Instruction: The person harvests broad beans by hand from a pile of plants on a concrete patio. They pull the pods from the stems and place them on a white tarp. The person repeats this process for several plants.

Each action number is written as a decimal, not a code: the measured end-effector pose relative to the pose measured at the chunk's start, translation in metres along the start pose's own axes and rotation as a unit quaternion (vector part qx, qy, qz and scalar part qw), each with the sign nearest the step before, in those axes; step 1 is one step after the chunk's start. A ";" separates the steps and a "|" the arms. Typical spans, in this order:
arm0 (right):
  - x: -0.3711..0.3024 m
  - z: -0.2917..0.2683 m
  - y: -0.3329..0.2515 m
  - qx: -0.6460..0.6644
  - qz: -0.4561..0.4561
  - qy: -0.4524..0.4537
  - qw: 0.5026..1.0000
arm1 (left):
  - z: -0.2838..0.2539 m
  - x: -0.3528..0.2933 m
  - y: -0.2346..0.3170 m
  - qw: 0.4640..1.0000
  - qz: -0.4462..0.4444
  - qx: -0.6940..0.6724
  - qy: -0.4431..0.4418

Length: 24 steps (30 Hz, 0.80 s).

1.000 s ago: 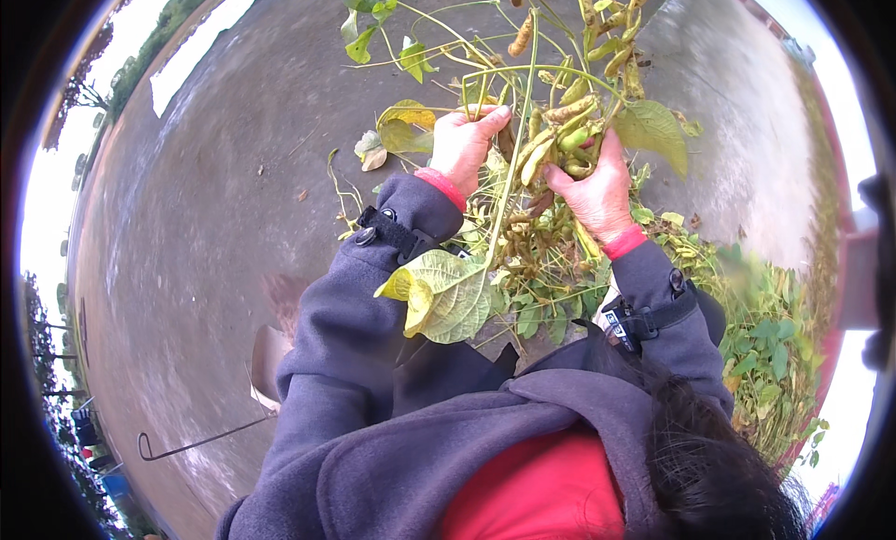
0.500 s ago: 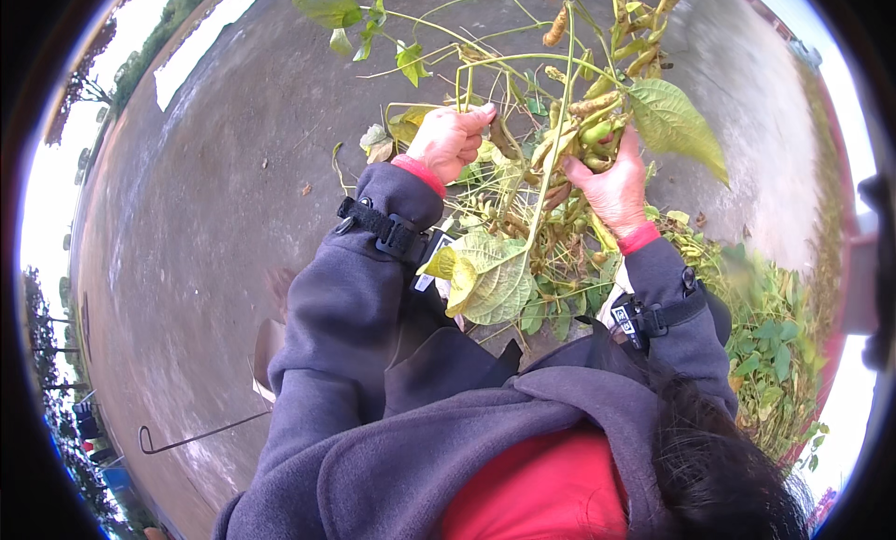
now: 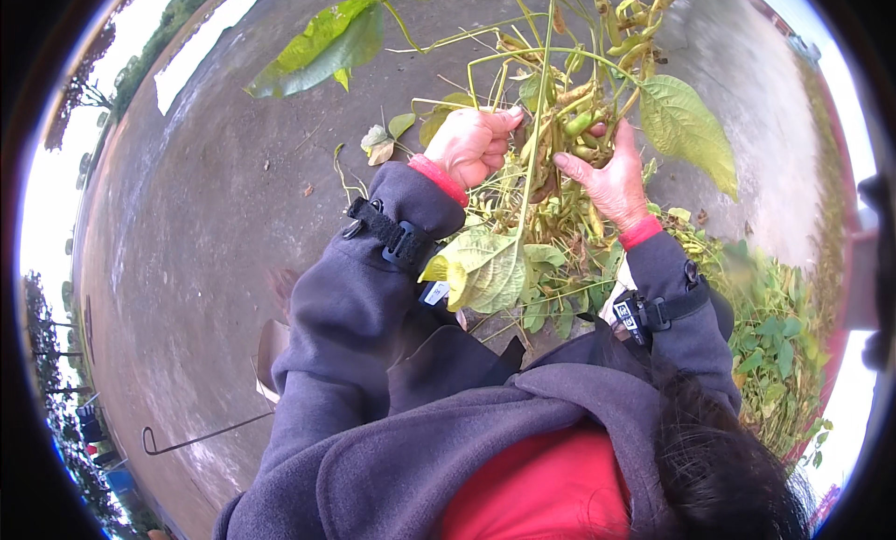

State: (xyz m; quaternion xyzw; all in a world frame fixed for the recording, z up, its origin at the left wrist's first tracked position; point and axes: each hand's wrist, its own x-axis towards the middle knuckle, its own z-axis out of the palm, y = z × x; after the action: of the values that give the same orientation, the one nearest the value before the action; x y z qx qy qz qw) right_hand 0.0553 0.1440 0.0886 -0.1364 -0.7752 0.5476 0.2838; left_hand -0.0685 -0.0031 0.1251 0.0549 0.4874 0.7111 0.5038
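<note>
A bean plant (image 3: 581, 122) with green and yellowing pods is held up before me, its long stems reaching past the top of the picture. My right hand (image 3: 611, 185) is curled round a cluster of its pods, the thumb in front and the fingers partly hidden behind. To the left, my left hand (image 3: 471, 148) is closed in a pinch on thin stalks of the same plant, close beside the pods. A broad leaf (image 3: 689, 129) hangs right of the right hand. Another pale leaf (image 3: 485, 269) droops below, in front of my left sleeve.
Under my hands lies a tangle of cut bean plants (image 3: 560, 251) on the grey hard ground (image 3: 205, 223). A larger leafy heap (image 3: 775, 344) spreads at the right. At lower left, a thin bent metal rod (image 3: 201, 440) stretches over the ground.
My left hand has shifted right, closer to the pods and my right hand. The plant has tilted, and a large green leaf at the upper left has come nearer and lower.
</note>
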 end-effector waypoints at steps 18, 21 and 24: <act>-0.006 0.000 -0.008 -0.071 -0.041 0.004 0.997 | 0.026 -0.010 -0.019 0.993 0.048 0.030 0.105; -0.009 0.001 -0.009 -0.110 -0.071 0.010 0.991 | 0.024 -0.014 -0.017 0.994 0.036 0.047 0.092; -0.009 0.002 -0.007 -0.087 -0.037 0.006 0.995 | 0.028 -0.018 -0.017 0.990 0.051 0.073 0.113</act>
State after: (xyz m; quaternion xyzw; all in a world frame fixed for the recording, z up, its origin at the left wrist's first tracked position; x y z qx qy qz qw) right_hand 0.0627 0.1354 0.0922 -0.1350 -0.8227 0.4663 0.2958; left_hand -0.0326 0.0016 0.1348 0.0357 0.5883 0.7000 0.4032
